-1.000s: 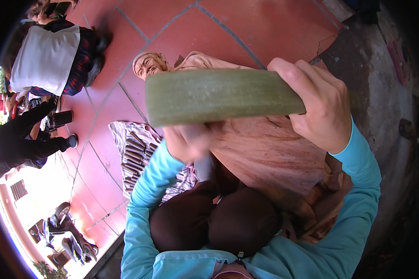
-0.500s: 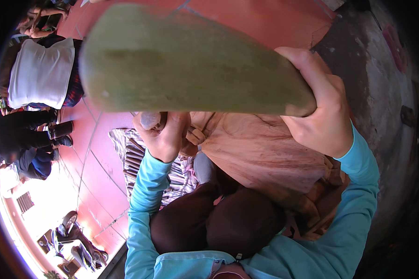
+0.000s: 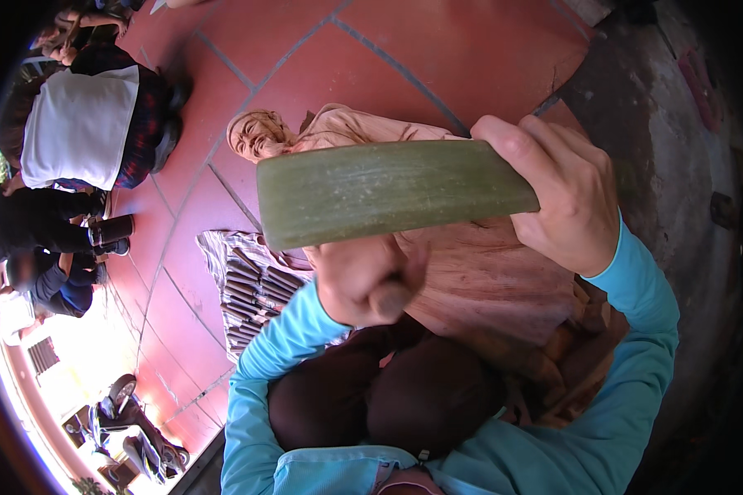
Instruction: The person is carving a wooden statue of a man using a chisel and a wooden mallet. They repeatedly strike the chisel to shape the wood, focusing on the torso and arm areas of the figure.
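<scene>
My right hand is closed round the narrow end of a green, slab-shaped mallet. The mallet is held level, stretching to the left over the carved wooden figure. Below the mallet, my left hand is closed round a chisel; only the round butt of its wooden handle shows, a little blurred, and its blade is hidden. The figure lies in front of my knees, its bearded face to the left and its draped robe to the right. The mallet covers part of its middle.
Several dark-handled tools lie in rows on a striped cloth to my left. Red floor tiles spread beyond the figure. A person in a white top and others are at the far left, and a motorbike stands at the lower left.
The mallet has dropped away from the camera, uncovering the figure's face. My left hand, with the chisel, has moved right and toward me.
</scene>
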A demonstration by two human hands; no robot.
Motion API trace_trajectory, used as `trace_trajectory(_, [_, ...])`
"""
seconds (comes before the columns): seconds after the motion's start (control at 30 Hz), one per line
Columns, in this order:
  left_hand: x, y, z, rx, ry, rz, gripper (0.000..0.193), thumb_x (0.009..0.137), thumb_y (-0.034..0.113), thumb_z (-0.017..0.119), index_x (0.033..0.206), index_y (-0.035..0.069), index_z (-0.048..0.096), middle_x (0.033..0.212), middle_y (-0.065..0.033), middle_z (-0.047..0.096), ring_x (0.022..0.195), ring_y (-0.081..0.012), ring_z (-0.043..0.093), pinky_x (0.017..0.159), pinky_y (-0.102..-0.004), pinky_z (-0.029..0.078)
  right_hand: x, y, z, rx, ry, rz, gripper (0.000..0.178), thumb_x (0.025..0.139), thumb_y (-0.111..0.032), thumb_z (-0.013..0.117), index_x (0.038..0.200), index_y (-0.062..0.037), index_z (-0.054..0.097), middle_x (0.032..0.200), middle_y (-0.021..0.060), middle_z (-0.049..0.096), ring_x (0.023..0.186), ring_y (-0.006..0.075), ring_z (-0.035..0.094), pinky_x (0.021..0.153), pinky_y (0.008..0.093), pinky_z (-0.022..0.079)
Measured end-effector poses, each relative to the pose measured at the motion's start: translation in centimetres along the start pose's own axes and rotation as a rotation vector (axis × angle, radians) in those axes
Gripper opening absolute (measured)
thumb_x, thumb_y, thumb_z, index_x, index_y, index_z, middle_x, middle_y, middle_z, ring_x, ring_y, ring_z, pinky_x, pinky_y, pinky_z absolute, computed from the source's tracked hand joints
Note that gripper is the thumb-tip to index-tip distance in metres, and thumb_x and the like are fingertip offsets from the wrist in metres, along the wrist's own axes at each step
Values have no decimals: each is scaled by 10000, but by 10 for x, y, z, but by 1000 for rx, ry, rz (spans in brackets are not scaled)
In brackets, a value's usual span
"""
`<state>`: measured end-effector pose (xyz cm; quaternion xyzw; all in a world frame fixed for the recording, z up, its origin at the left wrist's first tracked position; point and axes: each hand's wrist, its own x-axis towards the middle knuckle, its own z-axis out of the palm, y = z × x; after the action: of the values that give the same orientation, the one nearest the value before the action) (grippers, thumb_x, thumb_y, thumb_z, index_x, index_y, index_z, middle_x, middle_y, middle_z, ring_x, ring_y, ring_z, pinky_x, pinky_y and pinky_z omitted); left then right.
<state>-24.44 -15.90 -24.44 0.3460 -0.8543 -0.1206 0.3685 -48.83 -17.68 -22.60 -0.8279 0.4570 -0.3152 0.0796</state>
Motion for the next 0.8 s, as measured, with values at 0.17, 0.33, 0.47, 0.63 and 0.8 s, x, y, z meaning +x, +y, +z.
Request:
trace_trajectory(0.17, [-6,-9,-12,-491,318,-591,116,873,44,587,777,28,525,551,-11,470,412,-74,379,374,-238,290,-5,5,7,242,178,47,525,617,46,699,1103,-87,553,868,87,635,732,303,647,592,376,518])
trace_trajectory(0.33, [11,-6,-11,-522,290,-584,123,891,15,559,772,14,532,540,-15,462,391,-69,353,366,-228,251,-6,4,9,366,178,139,439,684,48,675,1088,-68,548,875,116,653,726,319,659,584,366,520])
trace_trajectory(0.47, [12,-8,-11,-661,275,-694,164,877,25,622,732,8,548,563,-4,541,468,-38,446,440,-205,333,-6,3,3,435,90,163,455,723,61,672,1147,4,518,908,148,633,787,300,673,697,307,510])
trace_trajectory(0.63, [9,-9,-5,-441,168,-541,77,812,-27,637,749,-4,601,577,-14,569,497,-74,509,469,-229,394,2,5,-2,280,57,54,465,701,80,669,1138,-15,538,931,123,641,785,312,662,694,340,521])
trace_trajectory(0.8, [3,-7,1,-458,203,-576,57,750,-62,627,771,-12,646,733,-49,653,650,-125,610,603,-288,493,5,6,-6,116,53,4,471,669,45,696,1114,-33,564,918,111,641,765,321,653,646,372,520])
